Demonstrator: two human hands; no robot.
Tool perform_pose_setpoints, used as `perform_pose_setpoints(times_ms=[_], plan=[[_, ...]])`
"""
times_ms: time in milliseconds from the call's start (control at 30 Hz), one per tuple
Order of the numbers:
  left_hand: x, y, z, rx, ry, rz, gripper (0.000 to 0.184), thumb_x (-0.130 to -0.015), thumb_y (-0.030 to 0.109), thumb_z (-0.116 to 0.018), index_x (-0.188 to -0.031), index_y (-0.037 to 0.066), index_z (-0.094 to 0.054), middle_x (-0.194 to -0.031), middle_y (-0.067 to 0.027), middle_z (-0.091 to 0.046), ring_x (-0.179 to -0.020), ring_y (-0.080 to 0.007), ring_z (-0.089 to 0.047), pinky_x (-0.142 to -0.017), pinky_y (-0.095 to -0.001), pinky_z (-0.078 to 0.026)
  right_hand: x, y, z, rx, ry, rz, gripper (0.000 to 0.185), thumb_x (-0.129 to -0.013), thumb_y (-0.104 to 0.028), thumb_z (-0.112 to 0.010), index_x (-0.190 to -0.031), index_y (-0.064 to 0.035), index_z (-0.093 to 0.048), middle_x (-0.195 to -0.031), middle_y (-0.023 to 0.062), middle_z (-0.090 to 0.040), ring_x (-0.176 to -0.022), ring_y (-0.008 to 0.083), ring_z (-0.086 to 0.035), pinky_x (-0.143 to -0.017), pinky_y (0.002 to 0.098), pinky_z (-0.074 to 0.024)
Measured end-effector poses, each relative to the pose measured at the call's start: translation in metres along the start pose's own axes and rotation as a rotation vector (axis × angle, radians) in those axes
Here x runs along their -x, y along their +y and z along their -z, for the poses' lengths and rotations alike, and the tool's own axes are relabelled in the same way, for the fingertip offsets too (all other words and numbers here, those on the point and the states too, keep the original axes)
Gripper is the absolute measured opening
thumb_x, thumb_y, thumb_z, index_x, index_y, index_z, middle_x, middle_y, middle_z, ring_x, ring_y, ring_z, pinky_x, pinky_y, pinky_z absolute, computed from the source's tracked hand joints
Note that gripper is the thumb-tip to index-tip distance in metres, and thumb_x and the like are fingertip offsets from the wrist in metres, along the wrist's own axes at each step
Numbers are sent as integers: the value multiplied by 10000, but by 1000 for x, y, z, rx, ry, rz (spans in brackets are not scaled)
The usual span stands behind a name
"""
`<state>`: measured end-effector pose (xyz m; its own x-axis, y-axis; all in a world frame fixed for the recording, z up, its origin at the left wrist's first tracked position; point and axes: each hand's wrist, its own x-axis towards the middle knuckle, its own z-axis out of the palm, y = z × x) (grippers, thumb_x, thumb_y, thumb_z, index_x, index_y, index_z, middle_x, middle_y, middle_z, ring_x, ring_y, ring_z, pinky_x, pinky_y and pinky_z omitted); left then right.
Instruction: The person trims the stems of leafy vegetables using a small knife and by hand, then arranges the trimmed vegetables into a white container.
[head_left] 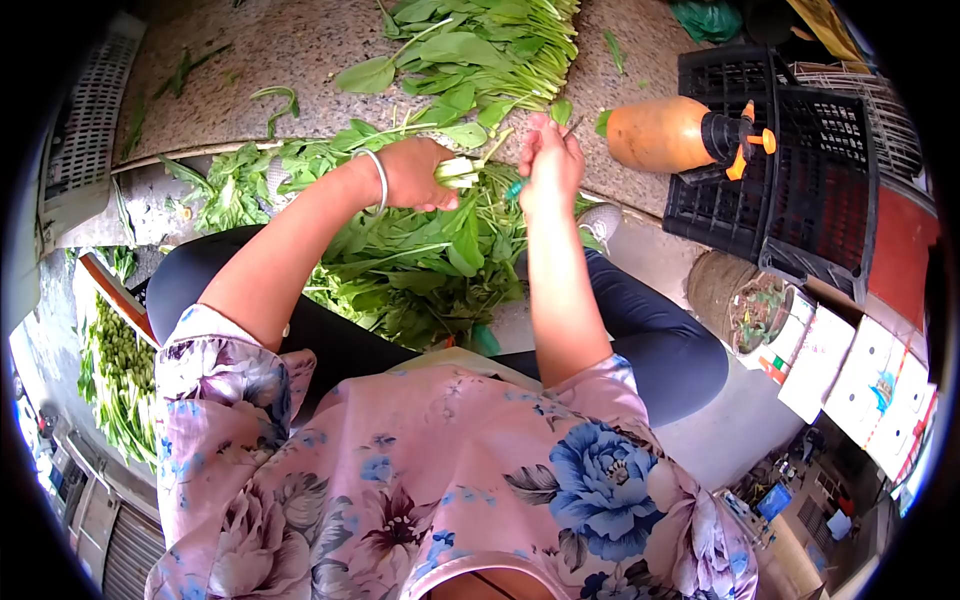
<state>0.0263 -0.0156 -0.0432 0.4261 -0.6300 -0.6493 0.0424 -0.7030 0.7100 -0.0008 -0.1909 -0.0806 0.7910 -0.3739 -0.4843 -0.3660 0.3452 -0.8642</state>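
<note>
My left hand, with a bangle at the wrist, is closed around a bunch of leafy greens. The pale cut stem ends point right, toward my other hand; the leaves trail to the left behind my fingers. My right hand is closed on a small knife. Its green handle shows below the fingers and a thin dark tip sticks out above them. A loose stem lies between the two hands. Beneath them, a heap of loose leaves fills the space between my knees.
A large pile of greens lies on the speckled stone slab. Right of it are an orange spray bottle and black plastic crates. More bundled greens sit at far left. White boxes stand at right.
</note>
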Motion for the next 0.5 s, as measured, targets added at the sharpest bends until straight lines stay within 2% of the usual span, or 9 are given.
perform_pose_setpoints(times_ms=[33, 67, 100, 167, 233, 267, 300, 367, 500], plan=[[0, 1, -3, -3, -4, -1, 288, -718, 205, -678, -925, 20, -602, -690, -83, -630, -587, -160, -600, -599, -289, -479, 1, 2, -10, -125, 98, 76, 95, -861, -127, -502, -880, -65, -571, -643, 7, -539, -444, 28, -404, -357, 152, -287], [2, 4, -7, -82, 66, -60, 269, -716, 238, -684, -865, 29, -605, -665, -83, -622, -590, -176, -593, -607, -304, -464, 5, 9, -24, -99, 66, 64, 84, -853, -121, -503, -870, -67, -565, -643, -1, -522, -442, 27, -386, -350, 154, -260], [2, 5, -8, -162, 137, -120, 264, -714, 272, -691, -805, 38, -608, -640, -83, -613, -592, -191, -586, -615, -319, -449, 12, 17, -37, -60, -66, 70, 92, -857, -130, -506, -876, -70, -573, -660, 1, -530, -431, 32, -369, -349, 164, -246], [-1, 1, -6, -195, 83, -119, 297, -704, 298, -695, -811, 35, -606, -657, -110, -615, -615, -222, -588, -625, -337, -453, 14, 27, -44, -125, -281, -41, 100, -860, -147, -515, -873, -72, -579, -659, 5, -535, -423, 41, -358, -348, 175, -246], [4, 1, -4, -68, 158, -96, 295, -695, 287, -701, -826, 40, -608, -700, -117, -624, -643, -222, -596, -647, -332, -458, -10, 21, -32, 34, -106, 7, 139, -857, -178, -542, -886, -44, -569, -713, 30, -582, -471, 55, -469, -365, 190, -297], [8, 6, 0, 7, 102, 31, 313, -685, 282, -705, -869, 46, -614, -745, -123, -631, -672, -235, -603, -672, -328, -463, -34, 20, -20, 25, 41, -18, 162, -852, -188, -552, -918, -40, -546, -736, 53, -588, -505, 83, -519, -365, 198, -305], [8, 4, -1, 13, 104, 34, 313, -685, 282, -705, -869, 46, -614, -745, -123, -631, -672, -235, -603, -672, -328, -463, -59, 22, -5, 17, 190, -46, 196, -848, -197, -562, -951, -35, -524, -759, 76, -595, -540, 111, -568, -364, 206, -313], [6, -1, -3, -99, 143, -6, 350, -667, 271, -712, -920, 51, -613, -764, -124, -634, -691, -259, -608, -678, -336, -465, -112, 38, 21, -48, 291, -70, 257, -840, -224, -581, -973, -36, -467, -779, 112, -585, -590, 192, -615, -347, 223, -306], [9, 3, 1, -374, 250, 3, 393, -670, 290, -675, -980, 60, -606, -829, -165, -627, -782, -314, -603, -742, -370, -472, -144, 30, 13, 5, 322, -114, 240, -814, -202, -623, -892, -37, -467, -691, 94, -561, -558, 212, -614, -306, 234, -286]])
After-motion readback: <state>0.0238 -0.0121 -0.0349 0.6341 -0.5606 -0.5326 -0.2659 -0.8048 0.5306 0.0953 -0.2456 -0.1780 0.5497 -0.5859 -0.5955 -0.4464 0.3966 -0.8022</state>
